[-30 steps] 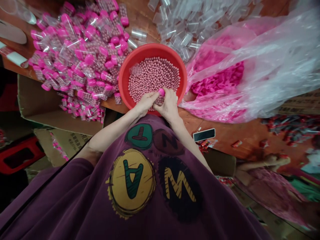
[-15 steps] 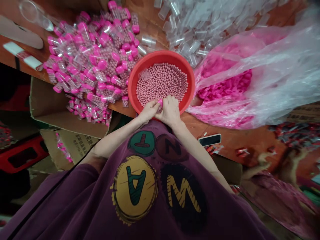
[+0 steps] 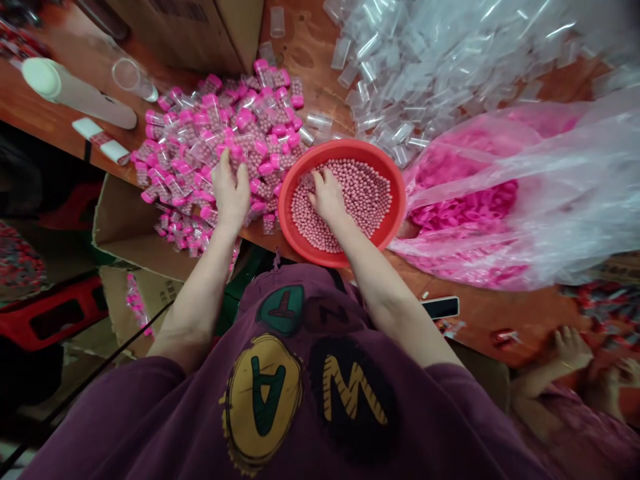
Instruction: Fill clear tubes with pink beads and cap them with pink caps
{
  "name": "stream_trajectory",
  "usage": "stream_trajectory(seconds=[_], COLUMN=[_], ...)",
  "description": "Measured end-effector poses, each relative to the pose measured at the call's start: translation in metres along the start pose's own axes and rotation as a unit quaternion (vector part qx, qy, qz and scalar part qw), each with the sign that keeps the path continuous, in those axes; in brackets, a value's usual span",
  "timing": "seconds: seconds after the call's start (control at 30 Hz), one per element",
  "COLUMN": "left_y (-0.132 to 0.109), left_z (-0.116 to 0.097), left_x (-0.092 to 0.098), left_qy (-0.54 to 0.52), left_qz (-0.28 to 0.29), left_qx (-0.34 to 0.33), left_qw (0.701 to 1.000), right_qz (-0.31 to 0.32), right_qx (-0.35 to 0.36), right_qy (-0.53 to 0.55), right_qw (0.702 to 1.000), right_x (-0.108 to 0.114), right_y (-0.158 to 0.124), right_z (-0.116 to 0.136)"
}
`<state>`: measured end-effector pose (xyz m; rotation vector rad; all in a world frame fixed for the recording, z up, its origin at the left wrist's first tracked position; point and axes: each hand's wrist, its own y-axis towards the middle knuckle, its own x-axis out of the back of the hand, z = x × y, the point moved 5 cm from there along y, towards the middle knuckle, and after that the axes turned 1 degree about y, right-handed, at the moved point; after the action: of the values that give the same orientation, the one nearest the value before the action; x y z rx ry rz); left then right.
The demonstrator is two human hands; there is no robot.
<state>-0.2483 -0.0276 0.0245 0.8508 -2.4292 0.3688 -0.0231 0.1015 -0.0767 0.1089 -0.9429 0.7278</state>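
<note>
My left hand (image 3: 231,195) is over a heap of small clear bottles (image 3: 183,160) with pink caps and pink beads inside. Its thumb and fingers are apart, and a pink-capped bottle lies right beyond the fingertips. Inside the red bowl (image 3: 345,148), my right hand (image 3: 329,195) reaches down to the pink beads (image 3: 367,193) at the left side. Its thumb and forefinger are spread; a clear piece lies near them, partly hidden.
Clear empty tubes (image 3: 400,100) are heaped behind the bowl. To the right lies a plastic bag of pink caps (image 3: 465,207). A phone (image 3: 440,307) rests near the table edge. A cardboard box (image 3: 135,230) is at the left; another person's hand (image 3: 573,348) shows at right.
My hands were together at the bowl's near rim, holding a pink-capped bottle. Now they have parted: the left has moved over the bottle heap, the right into the beads.
</note>
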Motion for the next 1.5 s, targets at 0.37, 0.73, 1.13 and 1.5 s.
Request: stream_trajectory(seconds=[0.37,0.73,1.13,1.5], left_y=[-0.069,-0.058,-0.041,-0.055], left_z=[-0.011,-0.019,-0.011,-0.043], left_x=[-0.154,-0.209,-0.225,-0.255], left_qy=[-0.082,0.022,0.154,-0.006], left_qz=[0.302,0.379,0.268,0.328], left_qx=[0.101,0.005,0.018,0.084], left_qw=[0.944,0.925,0.951,0.941], right_qz=[0.062,0.076,-0.304,-0.188], right_qx=[-0.152,-0.294,-0.38,-0.444], right_qy=[0.509,0.508,0.13,-0.033], right_qw=[0.845,0.806,0.864,0.875], right_x=[-0.004,0.012,0.134,0.139], right_y=[-0.086,-0.125,-0.177,-0.155], right_z=[-0.028,-0.043,-0.224,-0.249])
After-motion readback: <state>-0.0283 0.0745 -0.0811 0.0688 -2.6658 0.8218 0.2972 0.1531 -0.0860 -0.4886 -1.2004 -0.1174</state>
